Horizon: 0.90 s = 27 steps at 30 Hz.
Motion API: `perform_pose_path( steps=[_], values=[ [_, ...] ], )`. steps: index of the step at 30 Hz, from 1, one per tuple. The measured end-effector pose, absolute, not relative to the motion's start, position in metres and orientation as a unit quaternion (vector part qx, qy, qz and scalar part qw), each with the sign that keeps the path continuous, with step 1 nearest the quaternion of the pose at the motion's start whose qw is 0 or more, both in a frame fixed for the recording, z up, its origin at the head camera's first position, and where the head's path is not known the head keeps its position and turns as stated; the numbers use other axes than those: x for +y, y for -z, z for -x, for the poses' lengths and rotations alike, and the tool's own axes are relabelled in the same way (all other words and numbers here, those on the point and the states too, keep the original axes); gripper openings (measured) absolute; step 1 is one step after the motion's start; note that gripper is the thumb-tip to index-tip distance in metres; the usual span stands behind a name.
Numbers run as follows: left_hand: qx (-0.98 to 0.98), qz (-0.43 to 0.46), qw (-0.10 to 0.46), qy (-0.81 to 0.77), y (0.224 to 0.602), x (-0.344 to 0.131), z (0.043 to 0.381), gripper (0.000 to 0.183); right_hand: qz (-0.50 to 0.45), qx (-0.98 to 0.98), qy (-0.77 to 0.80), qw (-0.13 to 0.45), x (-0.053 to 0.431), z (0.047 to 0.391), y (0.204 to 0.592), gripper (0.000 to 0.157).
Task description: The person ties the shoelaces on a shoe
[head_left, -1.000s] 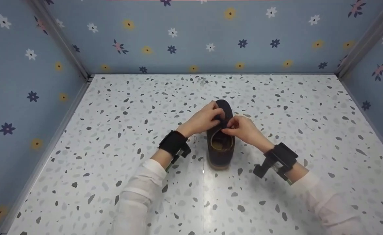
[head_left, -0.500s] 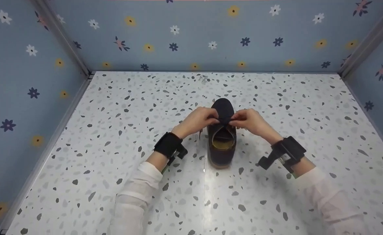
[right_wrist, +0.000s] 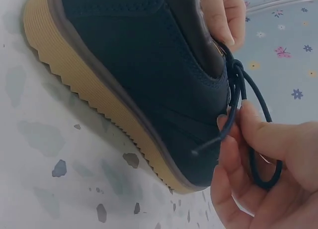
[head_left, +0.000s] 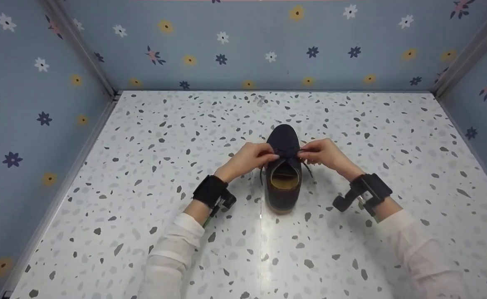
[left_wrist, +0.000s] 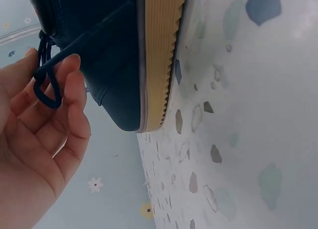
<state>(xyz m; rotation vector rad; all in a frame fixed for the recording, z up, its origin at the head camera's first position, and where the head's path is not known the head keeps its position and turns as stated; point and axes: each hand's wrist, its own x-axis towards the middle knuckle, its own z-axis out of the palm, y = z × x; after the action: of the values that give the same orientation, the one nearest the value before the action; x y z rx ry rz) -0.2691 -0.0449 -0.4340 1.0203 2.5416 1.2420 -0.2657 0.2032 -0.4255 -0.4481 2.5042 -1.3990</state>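
A dark navy shoe (head_left: 283, 197) with a ridged tan sole (left_wrist: 160, 60) stands on the speckled surface, toe pointing away. Its dark shoelace (right_wrist: 237, 72) is knotted over the tongue, with a loop to each side. At the left of the knot my left hand (head_left: 251, 158) pinches one lace loop (left_wrist: 47, 97) between thumb and fingers. Opposite it, my right hand (head_left: 324, 154) pinches the other loop (right_wrist: 268, 182). Loose lace ends hang down on both sides of the shoe. The left fingertips partly hide the lace in the head view.
The white terrazzo-patterned surface (head_left: 164, 137) spreads around the shoe. Blue flowered panels (head_left: 243, 45) enclose it at the back and both sides. Black camera straps (head_left: 211, 189) are worn on both wrists.
Both hands have moved from working close together at the knot to opposite sides of it, drawing the lace loops outward. The loops and hanging ends now show; the shoe stays nearly in place.
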Motion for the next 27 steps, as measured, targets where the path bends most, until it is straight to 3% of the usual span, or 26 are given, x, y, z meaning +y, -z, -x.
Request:
perform_pose_path(
  steps=[5,15,23,27],
  values=[
    [0.845,-0.349,0.044,-0.403,0.436,-0.046,0.269,0.024,0.163,0.843,0.495,0.129,0.209,0.265,0.428,0.022],
    [0.86,-0.321,0.015,-0.396,0.433,-0.038,0.267,0.026,0.229,0.845,0.457,0.159,0.205,0.242,0.386,0.037],
    [0.87,-0.306,-0.015,-0.386,0.441,-0.036,0.264,0.016,0.188,0.838,0.504,0.097,0.197,0.241,0.399,0.016],
    [0.864,-0.295,-0.031,-0.407,0.446,-0.037,0.263,0.008,0.163,0.837,0.519,0.065,0.193,0.243,0.409,0.013]
  ],
)
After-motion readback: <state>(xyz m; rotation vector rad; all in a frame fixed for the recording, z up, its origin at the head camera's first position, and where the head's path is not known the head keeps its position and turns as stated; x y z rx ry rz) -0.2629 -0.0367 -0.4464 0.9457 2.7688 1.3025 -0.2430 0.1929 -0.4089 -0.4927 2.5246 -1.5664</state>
